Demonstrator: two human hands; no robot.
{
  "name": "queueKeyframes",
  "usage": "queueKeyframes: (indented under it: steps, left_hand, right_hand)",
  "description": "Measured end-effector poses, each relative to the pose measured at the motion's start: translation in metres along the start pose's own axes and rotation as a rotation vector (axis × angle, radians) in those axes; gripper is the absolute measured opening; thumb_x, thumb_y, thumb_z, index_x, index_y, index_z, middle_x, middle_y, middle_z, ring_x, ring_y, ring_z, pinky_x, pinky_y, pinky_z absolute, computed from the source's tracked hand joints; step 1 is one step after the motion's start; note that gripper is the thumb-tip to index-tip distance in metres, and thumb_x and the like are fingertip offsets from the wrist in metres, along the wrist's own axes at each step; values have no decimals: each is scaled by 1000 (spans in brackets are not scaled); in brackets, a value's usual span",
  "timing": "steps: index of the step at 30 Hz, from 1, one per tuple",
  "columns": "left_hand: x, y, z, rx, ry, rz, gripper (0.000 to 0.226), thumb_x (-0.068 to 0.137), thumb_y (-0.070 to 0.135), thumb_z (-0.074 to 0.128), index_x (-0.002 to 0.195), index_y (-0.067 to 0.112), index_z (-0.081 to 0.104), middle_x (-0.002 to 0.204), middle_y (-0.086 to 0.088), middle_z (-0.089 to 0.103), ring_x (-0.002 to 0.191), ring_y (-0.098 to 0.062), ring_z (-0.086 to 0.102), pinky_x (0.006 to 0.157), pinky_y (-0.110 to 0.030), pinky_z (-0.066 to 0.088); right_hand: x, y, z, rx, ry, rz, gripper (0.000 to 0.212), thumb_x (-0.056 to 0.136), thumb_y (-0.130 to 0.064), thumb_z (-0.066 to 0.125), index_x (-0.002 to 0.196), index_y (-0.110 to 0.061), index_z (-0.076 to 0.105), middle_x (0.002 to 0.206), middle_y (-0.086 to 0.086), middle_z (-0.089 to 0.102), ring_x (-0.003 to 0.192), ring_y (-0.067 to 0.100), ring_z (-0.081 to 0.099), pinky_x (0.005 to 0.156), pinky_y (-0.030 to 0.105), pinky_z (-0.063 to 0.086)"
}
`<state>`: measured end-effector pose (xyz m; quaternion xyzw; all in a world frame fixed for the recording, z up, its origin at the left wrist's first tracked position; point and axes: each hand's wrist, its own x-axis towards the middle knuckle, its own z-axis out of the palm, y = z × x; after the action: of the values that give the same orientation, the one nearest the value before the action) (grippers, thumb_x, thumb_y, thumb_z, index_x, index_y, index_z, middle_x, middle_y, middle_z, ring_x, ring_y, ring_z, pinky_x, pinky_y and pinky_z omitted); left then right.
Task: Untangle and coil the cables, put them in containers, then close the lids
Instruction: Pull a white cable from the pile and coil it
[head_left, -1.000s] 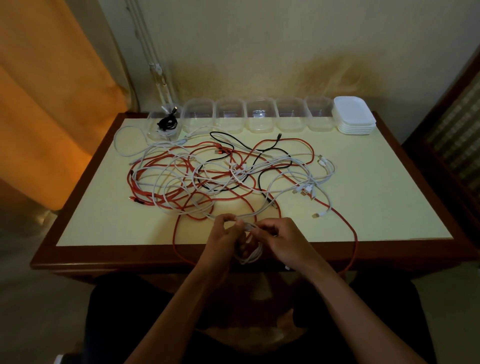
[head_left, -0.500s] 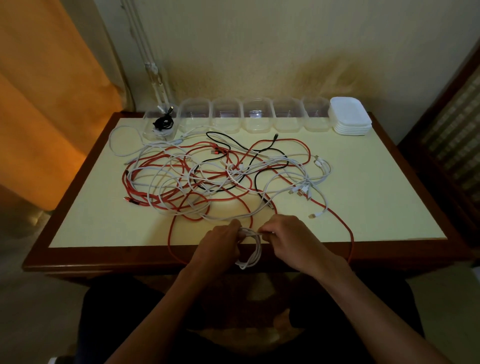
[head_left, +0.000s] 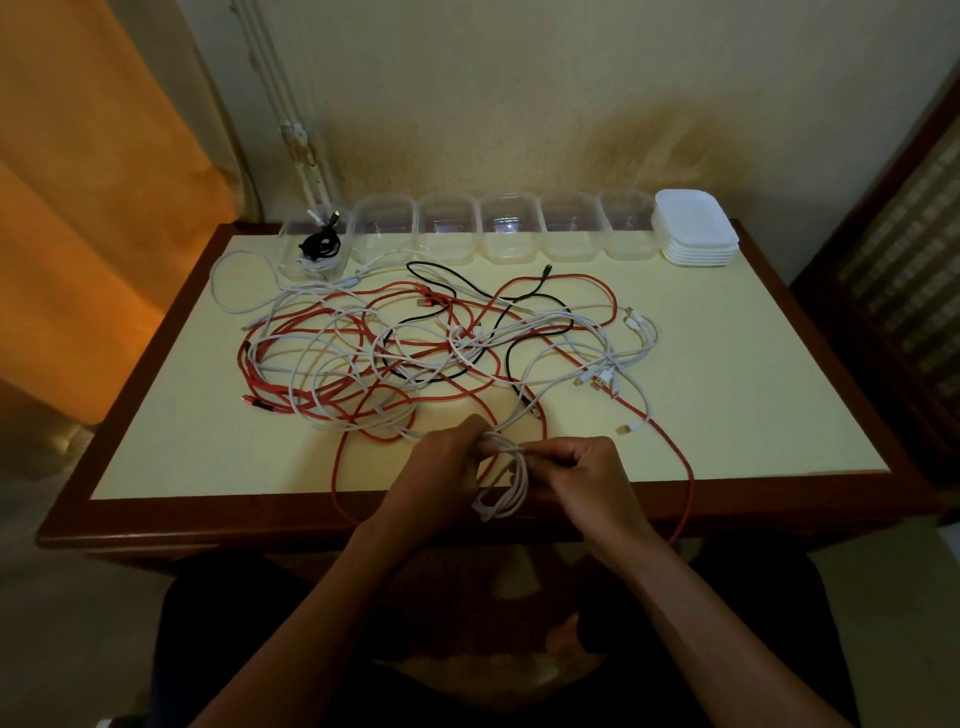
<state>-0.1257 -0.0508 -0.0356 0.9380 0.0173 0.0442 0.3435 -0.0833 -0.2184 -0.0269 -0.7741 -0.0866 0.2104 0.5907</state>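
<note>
one cable boxed, a second half-wound, the rest in a heap

head view: at the near edge of the table (head_left: 779, 415) the left hand (head_left: 441, 467) pinches the top of a small white coil (head_left: 501, 488), its fingers curled round the gathered loops. the right hand (head_left: 587, 467) is curled too and grips the same white cable just beside the coil, at the strand that leads off toward the pile. the coil hangs over the table's front edge between both hands.

behind them lies the tangle (head_left: 415, 353) of red, white and black cables, spread across the middle of the table; one red loop droops off the near edge.

along the far edge stands a row of six clear containers. the leftmost container (head_left: 314, 249) already holds a black coiled cable, with no lid on it. the other five (head_left: 509, 228) look empty. the stack of white lids (head_left: 696, 228) sits at the right end of the row, untouched.

by my reading the task is early: one cable stowed, one part-wound, several knotted together, and no lid closed yet.
</note>
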Motion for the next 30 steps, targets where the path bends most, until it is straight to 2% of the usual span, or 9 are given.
queueKeyframes:
  steps: [3, 8, 13, 15, 17, 20, 23, 26, 30]
  left_hand:
    - [0, 0, 1, 82, -2, 22, 13, 95, 16, 57, 108, 15, 57, 82, 15, 52, 70, -7, 55, 61, -19, 42]
    - [1, 0, 6, 134, -2, 91, 24, 91, 15, 61, 115, 17, 58, 100, 5, 64, 84, -10, 58, 65, -16, 41]
    - [7, -5, 7, -29, 67, 191, 27, 90, 6, 60, 114, 14, 65, 102, -1, 70, 89, -15, 65, 72, -26, 53]
    - [8, -2, 5, -2, 99, 93, 24, 92, 18, 62, 116, 22, 62, 94, 5, 66, 84, -14, 64, 66, -21, 48]
    - [9, 3, 0, 49, 114, -145, 32, 90, 45, 64, 114, 31, 49, 82, 12, 59, 71, -9, 62, 57, -19, 43]
    - [9, 10, -5, 93, 83, -420, 48, 83, 63, 60, 110, 26, 46, 82, 12, 55, 66, -2, 54, 56, -23, 42]
    - [12, 16, -6, -224, 15, -608, 43, 87, 40, 69, 118, 16, 49, 82, 10, 56, 62, -1, 53, 51, -19, 39]
    - [14, 18, -13, -643, -85, -773, 61, 86, 14, 72, 136, 14, 37, 78, -10, 71, 53, -13, 65, 43, -21, 48]
    - [11, 16, -15, -712, -110, -777, 79, 79, -3, 73, 142, 18, 30, 86, -17, 71, 61, -22, 72, 50, -24, 53]
  right_hand:
    - [0, -8, -5, 247, -120, 169, 20, 98, -9, 56, 107, -6, 72, 97, 6, 76, 93, 20, 73, 89, 42, 59]
    - [7, -9, -9, 211, -220, 237, 29, 98, -14, 57, 126, -11, 62, 106, 5, 75, 100, 19, 72, 95, 44, 55]
    - [9, -11, -8, 682, -362, 323, 32, 95, 1, 51, 126, 1, 61, 112, 21, 69, 105, 35, 67, 93, 49, 53]
    - [10, -9, -5, 711, -321, 298, 34, 95, 4, 51, 128, 2, 58, 114, 24, 68, 105, 36, 67, 92, 48, 53]
    - [11, -8, -3, 677, -230, 260, 37, 96, 5, 49, 132, 1, 54, 115, 21, 70, 107, 34, 68, 96, 47, 53]
    - [11, -9, 2, 507, -79, 172, 36, 99, 2, 48, 134, -3, 55, 107, 11, 75, 102, 26, 71, 98, 48, 53]
    - [9, -8, 11, 304, 69, 140, 37, 97, -3, 55, 133, -11, 59, 104, 1, 76, 98, 15, 72, 97, 43, 54]
    - [8, -6, 17, 210, 150, 131, 36, 95, -7, 59, 131, -13, 62, 108, -1, 74, 99, 10, 70, 96, 36, 53]
    - [3, -1, 24, 216, 182, 146, 29, 94, -6, 61, 122, -10, 68, 103, -3, 76, 96, 6, 70, 91, 28, 53]
